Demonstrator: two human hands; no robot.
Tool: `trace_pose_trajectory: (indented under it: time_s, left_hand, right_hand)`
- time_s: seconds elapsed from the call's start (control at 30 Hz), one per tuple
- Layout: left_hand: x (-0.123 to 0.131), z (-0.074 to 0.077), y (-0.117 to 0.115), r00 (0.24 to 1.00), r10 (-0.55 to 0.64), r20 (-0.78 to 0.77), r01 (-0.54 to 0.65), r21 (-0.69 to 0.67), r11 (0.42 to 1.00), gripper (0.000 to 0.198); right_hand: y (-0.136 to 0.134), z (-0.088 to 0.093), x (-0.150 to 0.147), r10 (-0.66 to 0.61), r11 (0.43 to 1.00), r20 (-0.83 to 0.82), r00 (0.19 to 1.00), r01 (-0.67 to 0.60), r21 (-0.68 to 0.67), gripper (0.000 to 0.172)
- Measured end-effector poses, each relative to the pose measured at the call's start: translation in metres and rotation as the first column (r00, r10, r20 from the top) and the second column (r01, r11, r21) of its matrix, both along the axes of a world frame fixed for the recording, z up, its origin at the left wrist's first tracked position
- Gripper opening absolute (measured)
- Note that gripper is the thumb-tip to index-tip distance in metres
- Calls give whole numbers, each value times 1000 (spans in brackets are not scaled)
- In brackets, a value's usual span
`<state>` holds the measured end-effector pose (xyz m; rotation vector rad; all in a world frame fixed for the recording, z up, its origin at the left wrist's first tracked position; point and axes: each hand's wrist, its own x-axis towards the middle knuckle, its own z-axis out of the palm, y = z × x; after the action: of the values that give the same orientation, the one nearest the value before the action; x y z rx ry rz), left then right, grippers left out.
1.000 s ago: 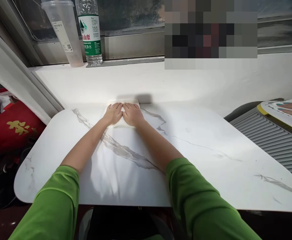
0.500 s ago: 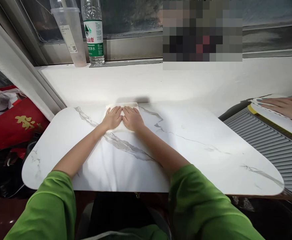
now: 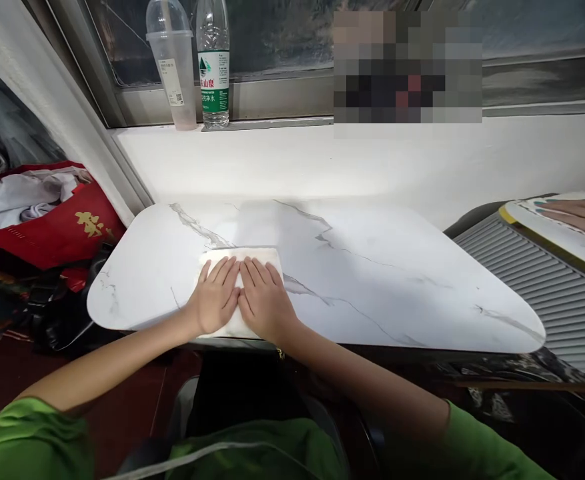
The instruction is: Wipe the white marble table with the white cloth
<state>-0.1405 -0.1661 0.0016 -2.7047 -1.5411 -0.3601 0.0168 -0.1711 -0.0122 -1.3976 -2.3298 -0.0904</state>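
Both hands have dragged the folded white cloth (image 3: 239, 255) from the far side of the marble-look table (image 3: 372, 267) back to the near edge since a second ago. Left hand (image 3: 216, 295) and right hand (image 3: 263, 298) lie flat and open on it, fingers spread, side by side and touching, pressing down rather than gripping anything. The cloth's near end now sits right at the table edge, so my worry is that one more pull toward the body slides it off into the lap, or it bunches up under the palms. Plastic cup (image 3: 173, 63) and water bottle (image 3: 213, 63) on the windowsill are well apart. Another person's hand (image 3: 577, 215) rests on the next table.
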Motion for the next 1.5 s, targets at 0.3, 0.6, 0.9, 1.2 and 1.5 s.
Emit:
trace_pose_trajectory:
  time_s: [0.3,0.6,0.9,1.2,1.5]
  left_hand:
    - [-12,0,7,999,39,1,-39,-24,999,56]
    - [-23,8,125,992,91,-84,-99,-102,990,55]
    - [-28,3,231,996,67,-56,-73,-113,991,55]
    - [-25,2,262,996,88,-27,-90,-100,991,55]
    - [-22,8,208,991,123,-58,-130,-119,984,56]
  right_hand:
    - [10,-1,-13,26,1000,-3,1000,-26,18,56]
    - [123,4,-34,-33,997,20,999,34,-69,54]
    - [219,-1,-41,-61,997,-36,998,59,-51,52]
    - [254,-5,-41,-70,996,-91,993,64,-65,51]
    - [204,-1,-38,-67,996,-64,996,64,-58,51]
